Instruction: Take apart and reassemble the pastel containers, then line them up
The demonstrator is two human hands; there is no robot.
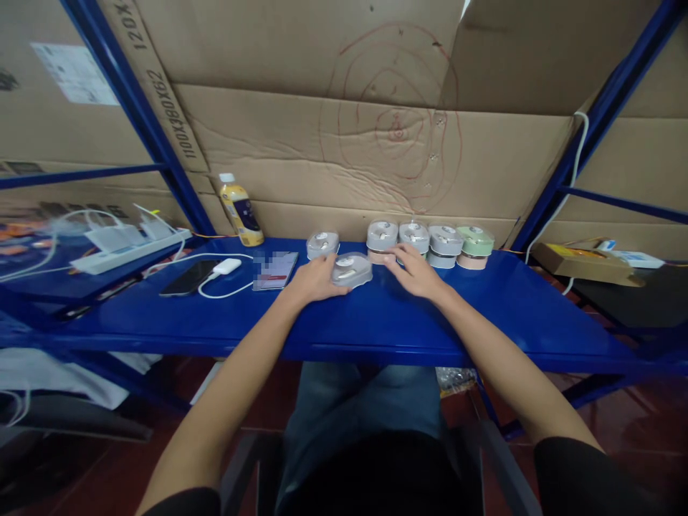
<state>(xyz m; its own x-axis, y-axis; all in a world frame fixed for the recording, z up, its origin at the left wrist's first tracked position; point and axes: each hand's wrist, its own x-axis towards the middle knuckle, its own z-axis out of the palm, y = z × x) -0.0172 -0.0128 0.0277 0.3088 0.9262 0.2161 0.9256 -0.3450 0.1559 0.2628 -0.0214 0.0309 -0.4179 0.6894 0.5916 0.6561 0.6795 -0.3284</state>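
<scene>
My left hand (318, 279) grips the left side of a small grey oval container (352, 271) with a clear lid, thumb in front and fingers behind. A similar pale grey container (323, 246) sits just behind that hand. My right hand (416, 272) is open, its fingers stretched toward a two-high stack (383, 240) with a grey top and a pinkish base. Whether the fingertips touch that stack is hard to tell. Behind the right hand is another grey-topped stack (413, 236), partly hidden. To its right are a grey stack (445, 246) and a green-topped stack (475, 247).
A yellow drink bottle (241, 211) stands at the back left of the blue shelf (370, 330). A phone (189, 278), a white charger (226, 266) with cable and a flat booklet (276, 271) lie on the left. Cardboard (258, 143) closes the back; blue posts (134, 93) flank it.
</scene>
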